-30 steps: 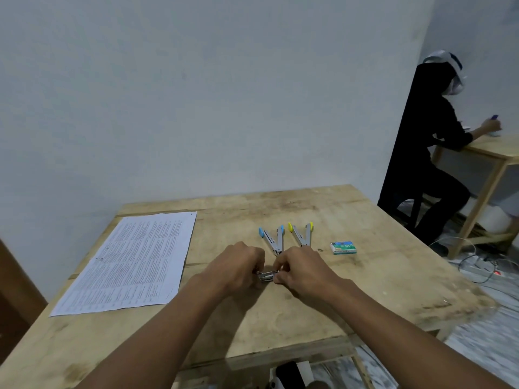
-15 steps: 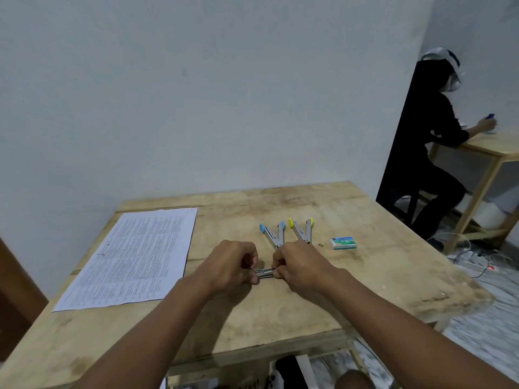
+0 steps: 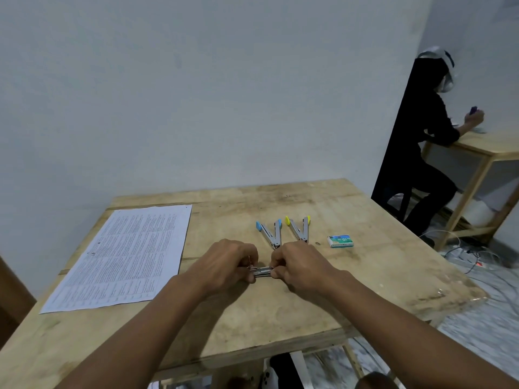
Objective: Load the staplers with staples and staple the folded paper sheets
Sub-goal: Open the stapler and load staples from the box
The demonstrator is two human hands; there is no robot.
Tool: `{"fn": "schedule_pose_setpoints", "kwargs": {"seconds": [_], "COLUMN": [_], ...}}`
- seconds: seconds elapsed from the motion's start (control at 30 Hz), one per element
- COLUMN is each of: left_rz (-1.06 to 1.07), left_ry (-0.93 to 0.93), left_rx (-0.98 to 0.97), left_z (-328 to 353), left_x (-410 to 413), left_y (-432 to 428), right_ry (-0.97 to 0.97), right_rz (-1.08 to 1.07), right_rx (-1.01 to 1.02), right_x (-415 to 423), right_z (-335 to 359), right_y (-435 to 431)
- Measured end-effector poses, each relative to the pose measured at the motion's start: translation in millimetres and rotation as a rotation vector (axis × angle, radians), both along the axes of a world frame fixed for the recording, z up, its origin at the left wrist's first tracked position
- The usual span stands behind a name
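We hold a small metal stapler [image 3: 262, 272] between our two hands, low over the wooden table [image 3: 365, 290], to the left of the staple box [image 3: 340, 241] and nearer to us than it. Our left hand [image 3: 224, 262] has its fingers curled and clamped on the stapler's left end, and our right hand [image 3: 300, 265] has its fingers curled and pinched on the right end. Only a short silver stretch of the stapler shows between them, and we cannot tell whether it is loaded. Just left of the staple box the yellow-tipped stapler [image 3: 299, 230] lies swung open in a V, its hinge end toward us and next to our right knuckles. The blue-tipped stapler [image 3: 271, 233] lies one place further left of the box, open in the same way and just beside the yellow one. Far to the left of the box, past both hands, a printed sheet [image 3: 123, 254] lies flat on the table. Beyond the box to the right, off our table, a person in dark clothes [image 3: 421, 141] sits at a second table [image 3: 491, 144], and cables [image 3: 463, 254] lie on the floor.
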State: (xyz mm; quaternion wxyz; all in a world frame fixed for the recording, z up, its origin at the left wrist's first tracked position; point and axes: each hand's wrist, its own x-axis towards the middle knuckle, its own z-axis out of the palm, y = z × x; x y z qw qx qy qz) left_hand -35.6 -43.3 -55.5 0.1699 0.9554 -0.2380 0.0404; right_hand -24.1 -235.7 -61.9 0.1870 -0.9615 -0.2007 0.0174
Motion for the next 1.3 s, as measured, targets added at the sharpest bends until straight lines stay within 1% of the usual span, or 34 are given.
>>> {"fn": "schedule_pose_setpoints", "kwargs": {"seconds": [0.13, 0.3, 0.47, 0.6, 0.67, 0.8, 1.0, 1.13, 1.3], "left_rz": [0.005, 0.032, 0.044, 0.088, 0.093, 0.049, 0.056, 0.069, 0.062], "left_ry": [-0.005, 0.003, 0.022, 0.066, 0.056, 0.031, 0.024, 0.054, 0.029], "left_rx": [-0.125, -0.144, -0.198, -0.363, -0.400, -0.356, -0.225, -0.211, -0.167], "left_z": [-7.2, -10.6, -15.6, -18.2, -18.9, -20.1, -16.5, -13.4, -8.6], "left_x": [-4.1, -3.6, -6.3, -11.5, -13.6, -18.4, -18.9, -19.2, -13.8], "left_y": [12.5, 16.0, 15.3, 16.7, 17.0, 14.4, 13.1, 11.3, 6.9], "right_ry": [0.001, 0.009, 0.066, 0.079, 0.072, 0.059, 0.048, 0.021, 0.001], "right_rz": [0.024, 0.083, 0.069, 0.072, 0.072, 0.071, 0.054, 0.038, 0.017], "right_rx": [-0.046, -0.132, -0.137, -0.157, -0.173, -0.162, -0.112, -0.073, -0.038], "right_x": [2.0, 2.8, 4.3, 5.5, 5.8, 3.5, -0.9, -4.0, -3.8], "right_z": [2.2, 9.9, 11.1, 11.8, 12.4, 11.0, 8.1, 5.1, -0.1], "right_y": [1.4, 9.6, 15.6, 15.7, 15.9, 15.4, 15.3, 13.8, 13.1]}}
